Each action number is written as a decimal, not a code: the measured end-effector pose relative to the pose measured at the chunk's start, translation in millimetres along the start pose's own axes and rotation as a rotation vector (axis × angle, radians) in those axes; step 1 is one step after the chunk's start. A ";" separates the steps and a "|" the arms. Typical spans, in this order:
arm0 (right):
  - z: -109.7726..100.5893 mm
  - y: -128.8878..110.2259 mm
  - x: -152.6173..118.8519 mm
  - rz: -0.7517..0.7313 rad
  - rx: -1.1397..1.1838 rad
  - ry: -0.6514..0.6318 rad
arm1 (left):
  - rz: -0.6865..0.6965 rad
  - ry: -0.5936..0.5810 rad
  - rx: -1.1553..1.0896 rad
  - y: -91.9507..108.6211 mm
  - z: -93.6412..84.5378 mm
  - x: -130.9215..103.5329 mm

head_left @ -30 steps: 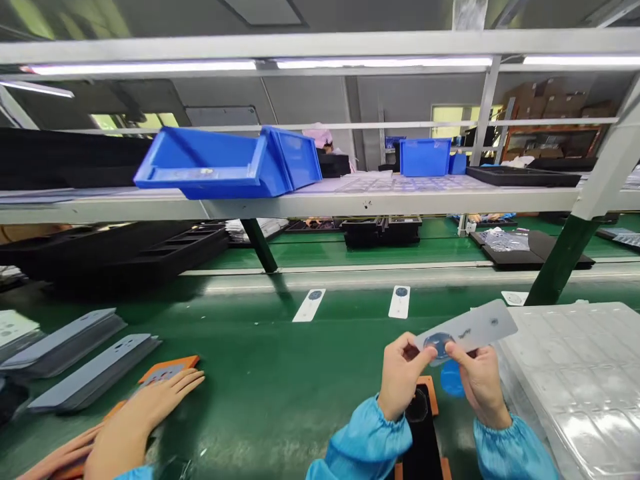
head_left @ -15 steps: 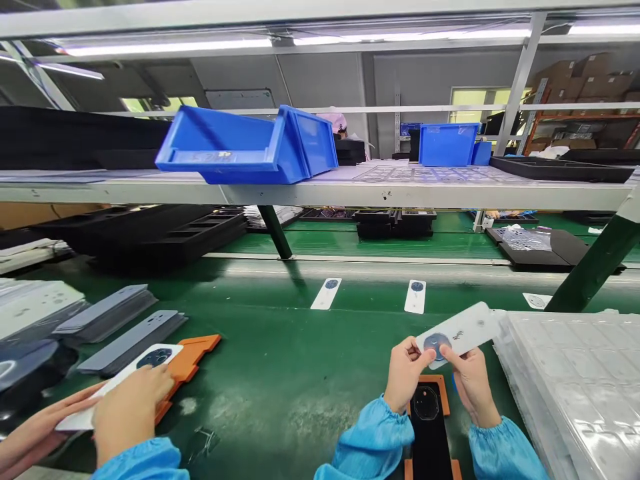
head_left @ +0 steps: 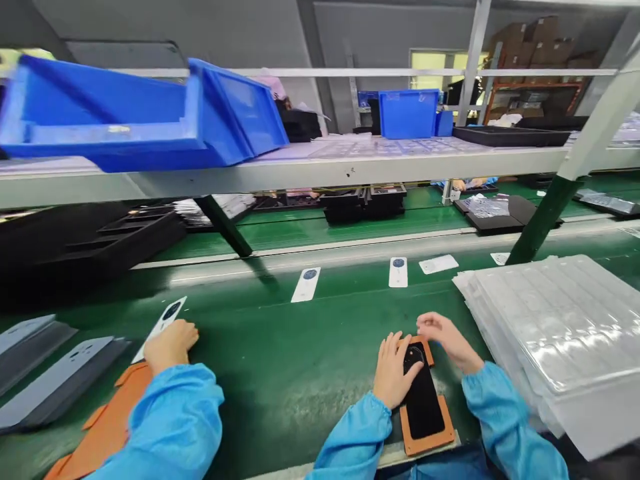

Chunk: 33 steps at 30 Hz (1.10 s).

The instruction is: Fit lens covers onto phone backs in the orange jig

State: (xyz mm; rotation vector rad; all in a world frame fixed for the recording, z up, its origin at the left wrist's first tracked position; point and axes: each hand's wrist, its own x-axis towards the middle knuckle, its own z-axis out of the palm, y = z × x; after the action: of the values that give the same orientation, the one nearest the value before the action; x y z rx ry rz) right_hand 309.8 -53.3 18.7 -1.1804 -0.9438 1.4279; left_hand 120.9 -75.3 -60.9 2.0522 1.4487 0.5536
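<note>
My left hand lies over the left edge of a black phone-shaped panel, fingers stretched and thumb reaching across it near the round camera area. The panel rests in an orange holder at the belt's near edge. Off the holder's upper right corner, my right hand hovers with its fingers loosely bent and apart from the thumb; nothing shows in it. Past my hands, a white card lies on the green belt, near another white card with a dark round mark.
A stack of clear plastic trays stands at right. On the left, a co-worker's hand is at a white card above an orange holder, beside grey panel stacks. A shelf with blue bins crosses above.
The white sheet has left my hands, and a white card now lies on the belt beyond them. My left hand has come down onto the black panel. The view has shifted right.
</note>
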 end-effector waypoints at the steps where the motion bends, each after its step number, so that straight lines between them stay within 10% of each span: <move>1: -4.2 2.4 -30.5 -0.018 -0.073 -0.070 | 0.018 -0.003 0.027 -5.7 4.9 0.0; 5: -49.4 -30.1 -134.9 -0.188 -0.599 -0.113 | 0.094 0.047 0.085 -21.8 13.3 3.2; 10: -139.6 -53.1 -206.8 -0.293 -0.987 0.811 | 0.173 0.117 0.079 -29.4 16.7 8.4; 13: -171.4 -30.1 -226.4 -0.244 -1.090 1.060 | 0.169 0.093 0.072 -29.1 17.9 8.8; 22: -153.2 -6.2 -220.5 -0.458 -1.271 0.763 | 0.180 0.067 -0.188 30.7 -18.8 -3.5; 28: -125.9 -14.5 -190.5 -0.613 -1.307 0.711 | 0.003 -0.655 -0.962 136.7 0.3 15.9; 33: -126.5 -20.9 -201.9 -0.671 -1.231 0.898 | -0.268 -0.890 -1.047 188.3 54.2 43.3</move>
State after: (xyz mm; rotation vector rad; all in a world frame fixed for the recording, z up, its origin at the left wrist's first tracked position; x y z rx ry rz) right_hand 439.4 -252.1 48.6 -1.8318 -1.3400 -0.4083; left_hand 302.8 -94.2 21.6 0.9929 0.6222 0.1485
